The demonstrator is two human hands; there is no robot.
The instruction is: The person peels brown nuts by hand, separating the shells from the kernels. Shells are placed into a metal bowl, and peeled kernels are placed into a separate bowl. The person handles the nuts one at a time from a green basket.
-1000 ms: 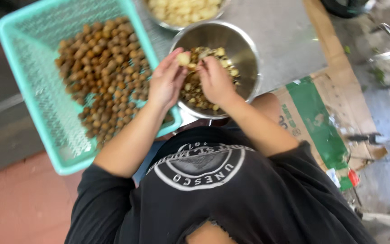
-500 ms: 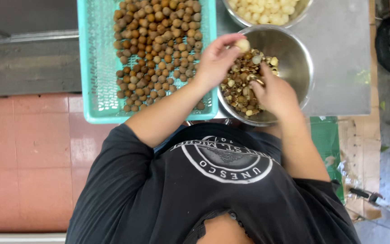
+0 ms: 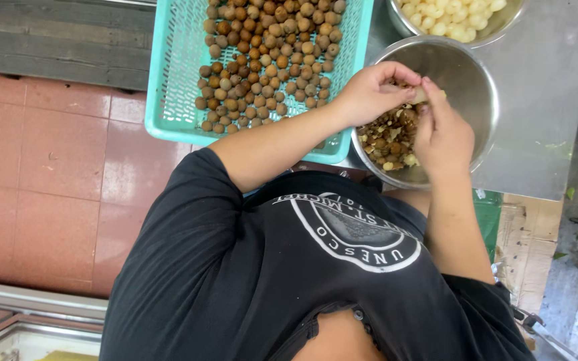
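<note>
My left hand [image 3: 369,90] and my right hand [image 3: 443,130] meet over a steel bowl [image 3: 466,63] that holds brown shells and bits. Between the fingertips of both hands is a small pale fruit [image 3: 422,95], mostly hidden by the fingers. To the left of the bowl a teal plastic basket [image 3: 175,87] holds many round brown fruits [image 3: 269,53]. My left forearm lies across the basket's near right corner.
A second steel bowl [image 3: 503,23] with peeled pale fruits stands behind the first, on a grey metal tabletop [image 3: 543,107]. Reddish floor tiles [image 3: 48,174] lie to the left. Cardboard [image 3: 526,247] and green scraps lie on the ground at the right.
My left hand, which held a peeled fruit up near the far bowl, has come down to my right hand over the shell bowl. The view has also shifted.
</note>
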